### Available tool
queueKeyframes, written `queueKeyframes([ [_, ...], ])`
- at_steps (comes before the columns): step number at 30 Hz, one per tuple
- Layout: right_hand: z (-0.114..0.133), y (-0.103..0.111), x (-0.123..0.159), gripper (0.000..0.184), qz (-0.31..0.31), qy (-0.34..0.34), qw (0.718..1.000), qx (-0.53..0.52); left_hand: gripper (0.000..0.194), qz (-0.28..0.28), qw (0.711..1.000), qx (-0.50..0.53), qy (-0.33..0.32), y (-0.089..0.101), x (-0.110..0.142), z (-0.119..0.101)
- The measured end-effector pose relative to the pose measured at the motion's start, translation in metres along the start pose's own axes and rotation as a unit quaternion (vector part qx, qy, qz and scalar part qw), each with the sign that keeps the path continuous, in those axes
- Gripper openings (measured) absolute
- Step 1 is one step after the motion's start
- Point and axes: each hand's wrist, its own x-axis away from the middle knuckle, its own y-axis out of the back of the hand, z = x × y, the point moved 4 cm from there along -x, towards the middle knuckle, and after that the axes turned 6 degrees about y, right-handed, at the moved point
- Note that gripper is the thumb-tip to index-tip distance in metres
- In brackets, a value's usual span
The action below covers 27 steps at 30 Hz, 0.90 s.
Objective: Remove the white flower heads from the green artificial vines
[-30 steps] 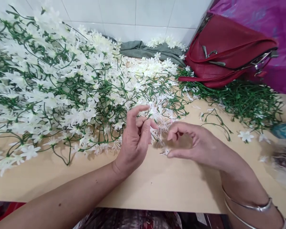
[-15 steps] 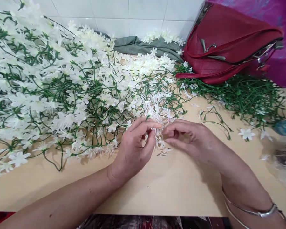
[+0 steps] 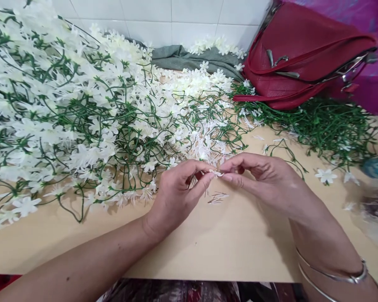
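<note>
- The pale bench (image 3: 239, 239) comes first, on my side of the red bag (image 3: 302, 46).
- Thin white strands (image 3: 219, 196) lie loose on it, nearer me than the bag and to its left.
- Just beyond them, my left hand (image 3: 178, 191) and right hand (image 3: 267, 180) meet: thumbs and forefingers close on one small white flower piece (image 3: 216, 172), left of the bag and nearer me, so both hands are busy with it.
- White flowers on green stems (image 3: 94, 155) heap up left of the bag.
- Bare-looking green stems (image 3: 330, 126) spread along the bag's near side.
- Grey-green cloth (image 3: 189, 63) lies left of the bag, by the tiled wall (image 3: 154, 33).
</note>
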Motion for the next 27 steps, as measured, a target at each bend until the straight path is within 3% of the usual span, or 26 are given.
queueKeyframes([
  [5, -0.015, -0.005, 0.004, 0.008, 0.135, 0.012, 0.989, 0.061, 0.01, -0.028, 0.997, 0.025, 0.065, 0.001, 0.001, 0.008],
  [8, -0.016, -0.005, 0.002, 0.013, 0.148, 0.037, 0.984, 0.096, 0.016, -0.022, 0.993, 0.061, 0.104, 0.001, 0.0, 0.012],
  [11, -0.013, 0.001, -0.001, 0.014, 0.089, 0.034, 0.989, 0.111, 0.016, -0.022, 0.988, 0.092, 0.123, 0.001, -0.002, 0.013],
  [15, -0.004, 0.011, -0.002, 0.013, -0.07, 0.027, 0.995, 0.072, 0.014, -0.025, 0.984, 0.101, 0.143, 0.001, -0.003, 0.013],
  [17, 0.001, 0.01, -0.002, 0.016, -0.121, 0.022, 0.992, 0.028, 0.013, -0.026, 0.982, 0.11, 0.154, 0.001, -0.004, 0.013],
  [22, 0.009, -0.003, -0.002, 0.018, -0.157, 0.011, 0.985, -0.069, 0.014, -0.02, 0.979, 0.124, 0.159, 0.001, -0.004, 0.011],
  [27, 0.016, -0.014, 0.001, 0.002, -0.158, 0.063, 0.985, 0.001, 0.015, -0.02, 0.975, 0.144, 0.168, 0.002, -0.005, 0.01],
])
